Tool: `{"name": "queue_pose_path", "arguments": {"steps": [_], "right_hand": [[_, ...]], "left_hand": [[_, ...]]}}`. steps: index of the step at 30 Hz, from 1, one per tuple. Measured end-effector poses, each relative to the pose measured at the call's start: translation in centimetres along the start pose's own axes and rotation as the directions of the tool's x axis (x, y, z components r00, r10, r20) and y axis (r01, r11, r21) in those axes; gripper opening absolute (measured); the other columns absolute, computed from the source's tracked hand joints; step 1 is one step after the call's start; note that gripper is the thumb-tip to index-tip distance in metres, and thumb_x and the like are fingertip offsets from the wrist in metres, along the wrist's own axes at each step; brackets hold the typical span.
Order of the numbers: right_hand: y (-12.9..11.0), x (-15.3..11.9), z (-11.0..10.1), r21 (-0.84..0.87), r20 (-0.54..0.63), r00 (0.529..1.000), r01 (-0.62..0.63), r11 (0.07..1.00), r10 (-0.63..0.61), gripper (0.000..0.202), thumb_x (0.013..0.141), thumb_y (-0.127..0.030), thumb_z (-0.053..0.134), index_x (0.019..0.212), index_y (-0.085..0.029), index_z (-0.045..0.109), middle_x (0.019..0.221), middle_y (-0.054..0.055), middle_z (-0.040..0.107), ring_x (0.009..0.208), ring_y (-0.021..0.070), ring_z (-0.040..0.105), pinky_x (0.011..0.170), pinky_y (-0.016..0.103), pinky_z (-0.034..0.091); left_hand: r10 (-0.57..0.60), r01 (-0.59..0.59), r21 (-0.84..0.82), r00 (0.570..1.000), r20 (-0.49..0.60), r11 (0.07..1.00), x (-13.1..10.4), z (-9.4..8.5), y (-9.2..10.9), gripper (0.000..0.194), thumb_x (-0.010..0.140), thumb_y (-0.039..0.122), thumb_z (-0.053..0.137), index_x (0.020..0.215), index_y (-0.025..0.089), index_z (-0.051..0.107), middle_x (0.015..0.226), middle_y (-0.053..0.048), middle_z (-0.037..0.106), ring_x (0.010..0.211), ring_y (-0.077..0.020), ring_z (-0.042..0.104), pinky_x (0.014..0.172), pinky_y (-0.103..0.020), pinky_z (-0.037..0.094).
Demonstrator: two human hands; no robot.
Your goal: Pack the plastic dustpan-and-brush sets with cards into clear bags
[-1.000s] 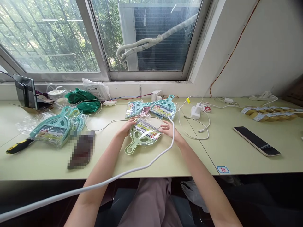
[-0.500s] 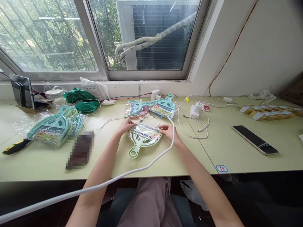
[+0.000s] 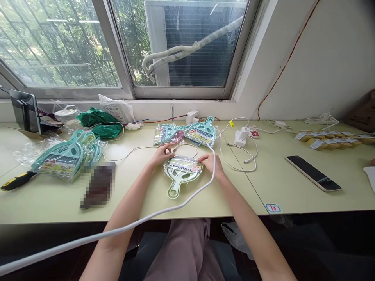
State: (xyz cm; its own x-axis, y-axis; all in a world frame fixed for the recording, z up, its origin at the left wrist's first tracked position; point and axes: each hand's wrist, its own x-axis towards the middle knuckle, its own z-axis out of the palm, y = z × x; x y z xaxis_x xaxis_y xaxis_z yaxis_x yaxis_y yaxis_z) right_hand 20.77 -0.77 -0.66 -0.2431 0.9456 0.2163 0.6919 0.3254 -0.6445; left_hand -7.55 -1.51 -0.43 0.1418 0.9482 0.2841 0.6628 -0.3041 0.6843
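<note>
A pale green dustpan set in clear wrap (image 3: 183, 173) lies on the table between my hands, its ringed handle pointing toward me. My left hand (image 3: 161, 155) pinches the wrap at its far left corner. At the far right corner, the fingers of my right hand (image 3: 208, 160) are closed on the wrap. Beyond them are two wrapped dustpan sets, a left one (image 3: 166, 134) and a right one (image 3: 203, 132). A pile of wrapped teal sets (image 3: 63, 158) lies to the left.
A white cable (image 3: 164, 212) crosses in front of my arms. The table (image 3: 205, 205) also holds a phone (image 3: 313, 173), a charger (image 3: 240, 136), yellow packs (image 3: 334, 141), a black-yellow handle (image 3: 18, 181) and a green bag (image 3: 101, 123). A tablet (image 3: 26, 111) stands back left.
The wrapped set between my hands has shifted slightly right and turned, its handle now pointing more directly at me. My left hand has moved a little right with it.
</note>
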Motion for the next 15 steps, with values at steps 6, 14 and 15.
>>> {"name": "queue_pose_path", "arguments": {"steps": [6,14,15], "right_hand": [[-1.3,-0.8,-1.3,-0.238,-0.048,0.998,0.034,0.971,-0.046,0.024,0.079,-0.015,0.058,0.076,-0.03,0.076,0.101,-0.002,0.07,0.092,0.017,0.061,0.07,0.025,0.048],[-1.6,-2.0,-1.3,-0.561,-0.048,0.987,0.103,0.821,-0.156,0.025,0.086,-0.012,0.051,0.079,-0.021,0.072,0.097,0.005,0.064,0.085,0.0172,0.058,0.059,0.025,0.04],[-1.5,-2.1,-1.3,-0.579,-0.051,0.985,0.106,0.808,-0.166,0.023,0.087,-0.013,0.051,0.08,-0.02,0.072,0.095,0.005,0.063,0.085,0.0174,0.058,0.058,0.026,0.039]], "left_hand": [[0.151,-0.141,0.233,0.988,-0.027,0.962,0.1,-0.1,0.9,0.014,0.076,0.034,0.07,0.076,0.021,0.074,0.098,-0.007,0.067,0.102,-0.0235,0.055,0.094,-0.038,0.039],[0.282,-0.367,0.567,0.93,0.235,0.738,-1.2,0.0,4.6,0.023,0.087,0.014,0.054,0.075,0.019,0.073,0.078,-0.007,0.065,0.084,-0.0201,0.054,0.076,-0.032,0.038],[0.282,-0.379,0.577,0.925,0.254,0.723,-1.4,0.0,5.0,0.023,0.087,0.013,0.053,0.076,0.019,0.073,0.08,-0.007,0.065,0.084,-0.0199,0.054,0.074,-0.031,0.038]]}}
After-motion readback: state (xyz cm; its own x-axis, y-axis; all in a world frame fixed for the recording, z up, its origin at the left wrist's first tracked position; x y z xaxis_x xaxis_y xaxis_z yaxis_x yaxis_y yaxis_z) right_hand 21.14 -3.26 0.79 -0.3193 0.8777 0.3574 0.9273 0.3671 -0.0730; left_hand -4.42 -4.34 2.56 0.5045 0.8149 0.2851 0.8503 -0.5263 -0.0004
